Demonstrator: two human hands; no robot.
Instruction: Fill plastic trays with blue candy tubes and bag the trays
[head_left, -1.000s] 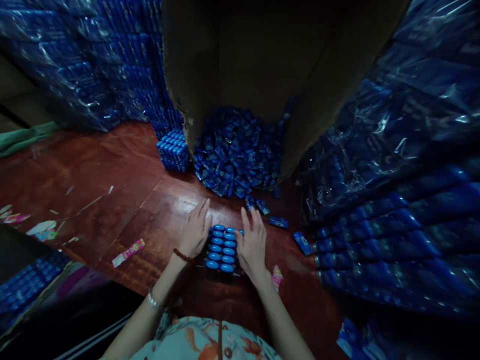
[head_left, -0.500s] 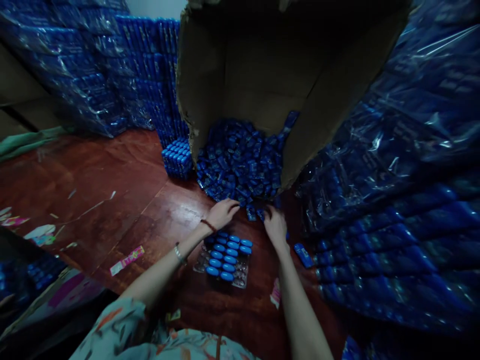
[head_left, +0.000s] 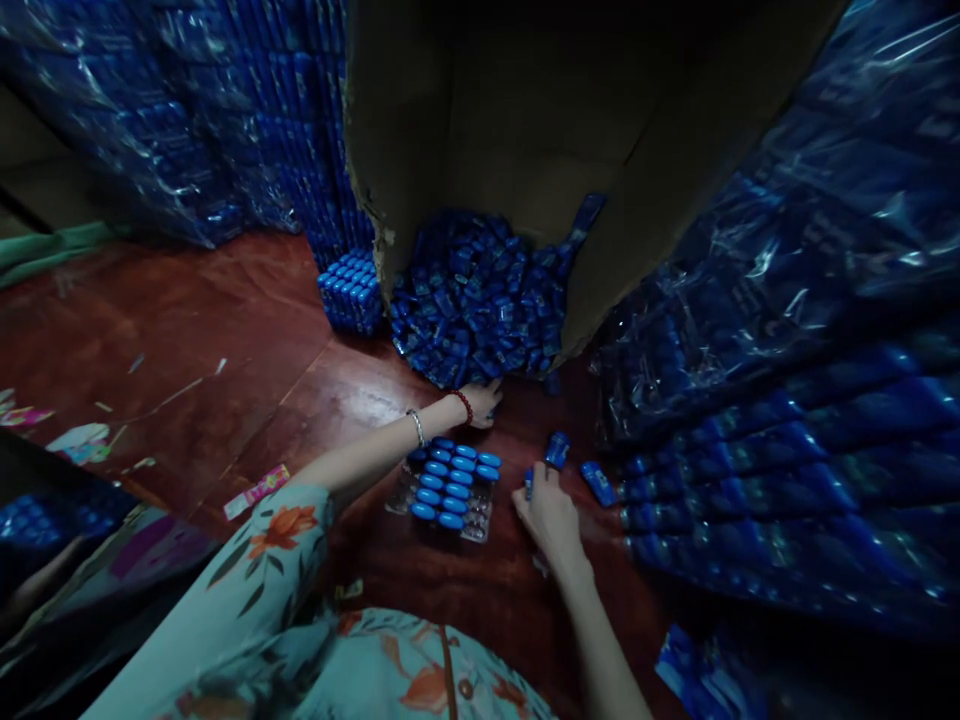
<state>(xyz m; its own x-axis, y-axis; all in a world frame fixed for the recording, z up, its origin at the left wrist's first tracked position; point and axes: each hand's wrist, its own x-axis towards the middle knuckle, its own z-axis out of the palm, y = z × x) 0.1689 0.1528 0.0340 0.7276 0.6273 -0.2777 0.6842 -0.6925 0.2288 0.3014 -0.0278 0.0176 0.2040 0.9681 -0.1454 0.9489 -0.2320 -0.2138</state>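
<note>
My left hand (head_left: 482,403), with a red bead bracelet and a silver bangle at the wrist, is at the front edge of a heap of small blue packets (head_left: 480,300). Its fingers are curled together, with a bit of blue showing under them. My right hand (head_left: 551,512) is low over the floor, its fingers bent round a small blue packet (head_left: 529,484) that is mostly hidden. Just past its fingertips lies another blue packet (head_left: 557,450). Between my forearms a clear plastic tray (head_left: 476,528) holds rows of glossy blue oval pieces (head_left: 454,478), with some bare pockets at its edges.
A tall cardboard box (head_left: 540,130) lies open towards me around the heap. Stacked blue packs (head_left: 349,290) stand left of it, and plastic-wrapped blue bundles (head_left: 780,260) rise at the right. A loose packet (head_left: 598,484) and a pink wrapper (head_left: 256,490) lie on the reddish floor (head_left: 225,340).
My right hand has drawn back from the heap towards me, to the right of the tray. My left hand has moved slightly right along the heap's front edge.
</note>
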